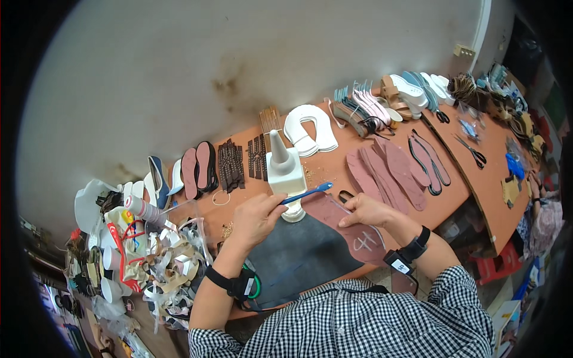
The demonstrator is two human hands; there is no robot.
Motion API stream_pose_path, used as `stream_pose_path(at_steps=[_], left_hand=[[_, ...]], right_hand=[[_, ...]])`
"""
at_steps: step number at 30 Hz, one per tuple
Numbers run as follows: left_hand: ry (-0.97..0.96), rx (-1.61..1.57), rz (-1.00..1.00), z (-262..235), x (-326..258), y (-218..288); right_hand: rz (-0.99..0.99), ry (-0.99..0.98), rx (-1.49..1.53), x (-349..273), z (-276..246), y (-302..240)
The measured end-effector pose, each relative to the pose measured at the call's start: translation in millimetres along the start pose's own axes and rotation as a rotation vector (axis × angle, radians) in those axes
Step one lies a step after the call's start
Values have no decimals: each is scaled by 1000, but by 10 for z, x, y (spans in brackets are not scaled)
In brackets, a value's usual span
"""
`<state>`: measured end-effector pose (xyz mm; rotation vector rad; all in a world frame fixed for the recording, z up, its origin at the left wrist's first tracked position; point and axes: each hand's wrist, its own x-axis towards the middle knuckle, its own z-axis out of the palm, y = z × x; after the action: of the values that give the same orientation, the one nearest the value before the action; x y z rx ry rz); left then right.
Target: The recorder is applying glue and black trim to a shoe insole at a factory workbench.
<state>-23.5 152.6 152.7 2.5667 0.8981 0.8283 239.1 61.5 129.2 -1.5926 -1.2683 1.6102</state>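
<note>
My left hand (256, 218) grips a blue-handled brush (307, 193), its tip pointing right over a pink shoe insole (352, 230). My right hand (365, 210) presses that insole down on a dark grey mat (298, 253) at the table's near edge. A white glue bottle with a cone nozzle (285, 170) stands just behind the two hands.
On the orange table (334, 164) lie more pink insoles (388, 170), white sole cut-outs (310, 128), brown straps (231, 166), finished sandals (406, 95) and scissors (474, 152). A heap of strap scraps and tape rolls (149, 250) fills the left end.
</note>
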Motion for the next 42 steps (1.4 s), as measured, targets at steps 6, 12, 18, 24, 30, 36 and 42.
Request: stream_pose_path(at_steps=[6,12,18,24,30,36,42], left_hand=[[-6,62,-1,18,10,-54],[-5,52,-41,35,-20,-111],[-11,-3,-99,61,-49,-149],[64,-201,-167,242,-135,-204],[138,-391,-301,428,-199,-118],[178,-498,-385,582,-291,-126],[213,-564,-485,670,-319,-88]], right_hand=[[1,-6,64,25,-11,56],[-4,-3,119,20,-26,81],[8,25,136,17,-28,95],[-3,54,236,25,-14,130],[-12,89,352,87,34,184],[-25,95,461,194,81,288],[-30,85,601,262,121,270]])
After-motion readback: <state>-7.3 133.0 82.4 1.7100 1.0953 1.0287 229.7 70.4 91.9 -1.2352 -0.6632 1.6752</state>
